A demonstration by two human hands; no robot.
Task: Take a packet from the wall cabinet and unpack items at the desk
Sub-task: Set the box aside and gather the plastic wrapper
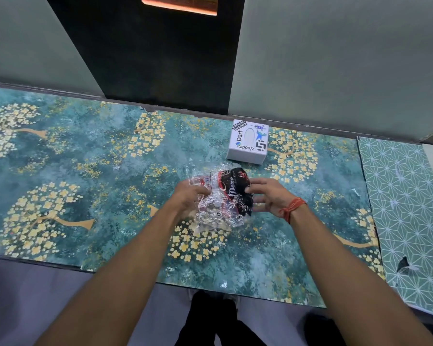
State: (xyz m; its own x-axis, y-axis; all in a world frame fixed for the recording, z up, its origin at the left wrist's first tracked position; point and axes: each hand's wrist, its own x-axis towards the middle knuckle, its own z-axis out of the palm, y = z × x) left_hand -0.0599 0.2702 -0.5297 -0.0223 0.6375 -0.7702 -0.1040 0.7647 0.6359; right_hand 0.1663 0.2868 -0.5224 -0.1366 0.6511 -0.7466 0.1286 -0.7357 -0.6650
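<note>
Got both hands on the clear plastic packet [218, 196] mid-frame: left hand [189, 199] curled around its left edge, right hand [270, 196] fingers pinching the black wrapper [238, 191] inside. A white stickered box [249, 142] sits just above on the desk [85, 171].

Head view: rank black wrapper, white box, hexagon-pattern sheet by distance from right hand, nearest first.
1. Black wrapper: touching the right hand, at its fingers.
2. White box: beyond the hand, near the wall.
3. Hexagon-pattern sheet: far right end of the desk.

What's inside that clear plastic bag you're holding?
Through the clear plastic bag I can see a black and red wrapper and some small pale pieces near the bottom. The crinkled plastic, left hand and right hand hide the rest.
</note>
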